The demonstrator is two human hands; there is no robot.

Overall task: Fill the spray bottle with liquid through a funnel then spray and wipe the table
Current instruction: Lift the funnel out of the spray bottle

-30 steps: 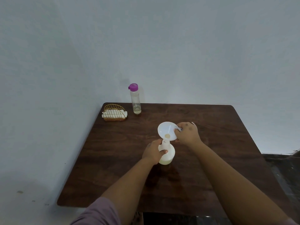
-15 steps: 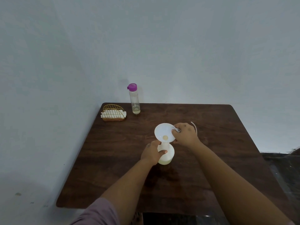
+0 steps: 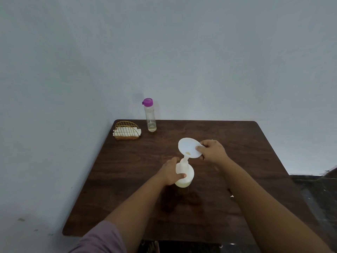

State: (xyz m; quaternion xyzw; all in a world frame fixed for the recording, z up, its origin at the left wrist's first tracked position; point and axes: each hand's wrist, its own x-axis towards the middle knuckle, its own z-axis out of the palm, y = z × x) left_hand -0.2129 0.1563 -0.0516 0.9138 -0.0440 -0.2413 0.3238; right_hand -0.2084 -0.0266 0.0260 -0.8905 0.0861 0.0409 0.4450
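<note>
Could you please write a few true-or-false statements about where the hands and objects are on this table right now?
1. The left hand grips the white spray bottle. True.
2. The right hand rests flat on the table. False: it holds the funnel by its rim.
3. The funnel's spout sits in the spray bottle's neck. True.
4. The purple-capped bottle lies on its side. False: it stands upright near the far edge.
5. The wire napkin holder is at the far left corner. True.

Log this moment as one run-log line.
left hand: grips spray bottle | right hand: holds funnel rim, spout at bottle neck | source bottle: capped
</note>
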